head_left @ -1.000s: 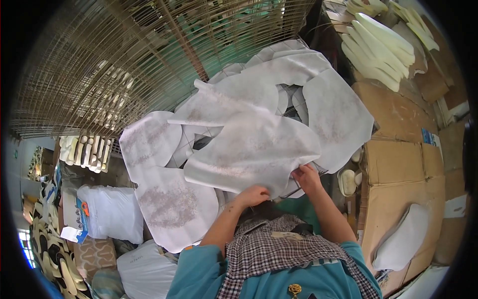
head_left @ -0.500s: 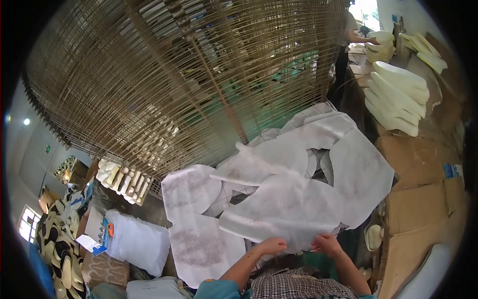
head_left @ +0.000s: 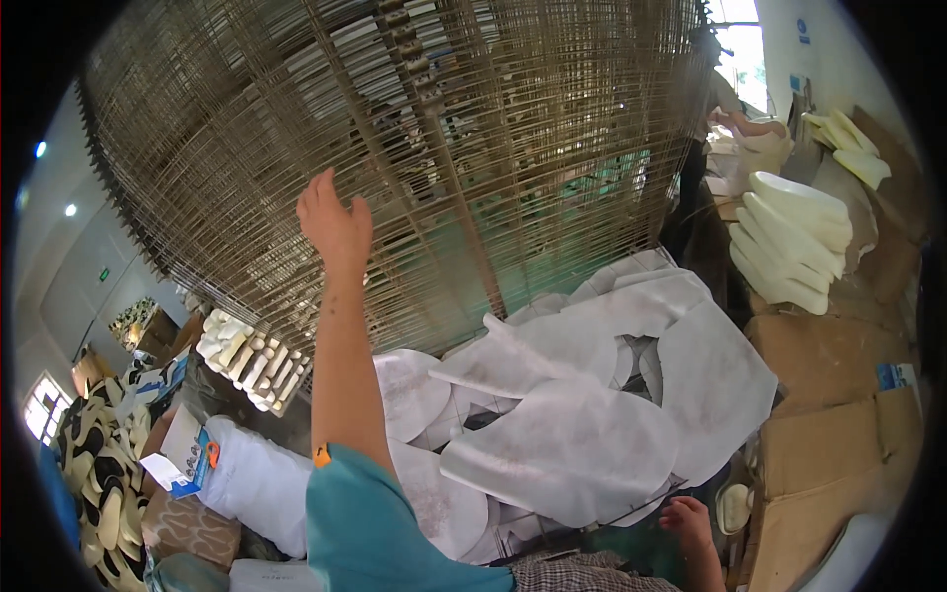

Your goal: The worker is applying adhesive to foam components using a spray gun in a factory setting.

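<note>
My left hand is raised in front of a tall bank of wire racks, fingers stretched and thumb apart, holding nothing. Whether it touches the wires I cannot tell. Below lie several large white cut sheets with rounded edges, some with greyish patches. They overlap on a wire rack that shows in the gaps between them. Low at the right, my right hand hovers just off the near edge of the sheets, fingers loosely bent, with nothing visible in it.
At right, flattened cardboard covers a surface bearing a stack of cream moulded pieces. Another person stands behind it. On the left are a white bag, an open box and a heap of black-and-cream pieces.
My left hand has left the near edge of the sheets and risen to the wire racks. My right hand has drawn back from the sheets, down and right. The view has shifted slightly.
</note>
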The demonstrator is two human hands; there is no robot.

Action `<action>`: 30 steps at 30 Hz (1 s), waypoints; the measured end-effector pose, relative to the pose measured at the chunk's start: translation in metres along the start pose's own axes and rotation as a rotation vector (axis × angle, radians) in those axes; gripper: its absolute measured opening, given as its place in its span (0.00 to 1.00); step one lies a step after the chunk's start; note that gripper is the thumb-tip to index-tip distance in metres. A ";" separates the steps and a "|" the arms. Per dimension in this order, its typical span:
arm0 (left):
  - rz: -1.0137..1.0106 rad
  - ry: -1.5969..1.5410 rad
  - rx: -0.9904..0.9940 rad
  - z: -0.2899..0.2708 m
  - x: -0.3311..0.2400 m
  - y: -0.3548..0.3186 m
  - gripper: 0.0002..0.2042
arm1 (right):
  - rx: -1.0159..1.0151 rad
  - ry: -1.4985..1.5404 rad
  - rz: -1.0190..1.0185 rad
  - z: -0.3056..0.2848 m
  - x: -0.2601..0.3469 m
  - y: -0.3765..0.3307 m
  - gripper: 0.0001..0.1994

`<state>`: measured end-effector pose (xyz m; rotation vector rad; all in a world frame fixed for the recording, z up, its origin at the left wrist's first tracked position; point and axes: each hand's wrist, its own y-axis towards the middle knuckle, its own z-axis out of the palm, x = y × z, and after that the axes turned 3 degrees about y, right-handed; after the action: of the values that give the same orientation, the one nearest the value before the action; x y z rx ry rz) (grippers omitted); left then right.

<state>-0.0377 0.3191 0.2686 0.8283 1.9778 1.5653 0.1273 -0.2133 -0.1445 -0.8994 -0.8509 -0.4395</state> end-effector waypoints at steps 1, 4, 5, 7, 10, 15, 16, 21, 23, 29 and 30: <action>-0.049 0.044 0.082 0.005 0.002 0.004 0.24 | 0.000 0.004 -0.010 -0.003 0.003 -0.004 0.10; -0.101 0.239 0.222 0.018 -0.001 -0.005 0.26 | -0.095 0.084 -0.047 -0.014 0.006 -0.010 0.11; -0.103 0.222 0.217 0.023 -0.004 -0.008 0.26 | -0.107 0.086 -0.061 -0.019 0.006 -0.013 0.11; -0.184 0.242 0.221 0.026 -0.013 -0.013 0.26 | -0.138 0.075 -0.073 -0.027 0.007 -0.019 0.11; -0.178 0.228 0.246 0.011 -0.021 -0.009 0.24 | -0.178 0.077 -0.053 -0.036 0.006 -0.028 0.11; -0.108 0.262 0.246 -0.002 -0.028 -0.013 0.21 | -0.230 0.090 -0.055 -0.040 0.005 -0.038 0.11; -0.070 0.250 0.154 -0.005 -0.031 -0.022 0.19 | -0.236 0.089 -0.061 -0.040 0.004 -0.041 0.11; -0.011 0.156 0.046 -0.054 -0.056 -0.079 0.18 | -0.202 0.095 -0.036 -0.047 -0.003 -0.057 0.10; -0.006 0.080 0.046 -0.084 -0.075 -0.108 0.18 | -0.190 0.078 -0.069 -0.058 -0.004 -0.063 0.10; -0.266 -0.167 0.440 -0.175 -0.154 -0.287 0.25 | -0.237 0.062 -0.074 -0.141 -0.012 -0.098 0.10; -0.335 -0.253 0.569 -0.193 -0.176 -0.326 0.24 | -0.287 0.021 -0.134 -0.160 -0.013 -0.110 0.09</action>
<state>-0.1011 0.0097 -0.0042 0.7955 2.2479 0.6772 0.1199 -0.4080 -0.1540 -1.1025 -0.8442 -0.6998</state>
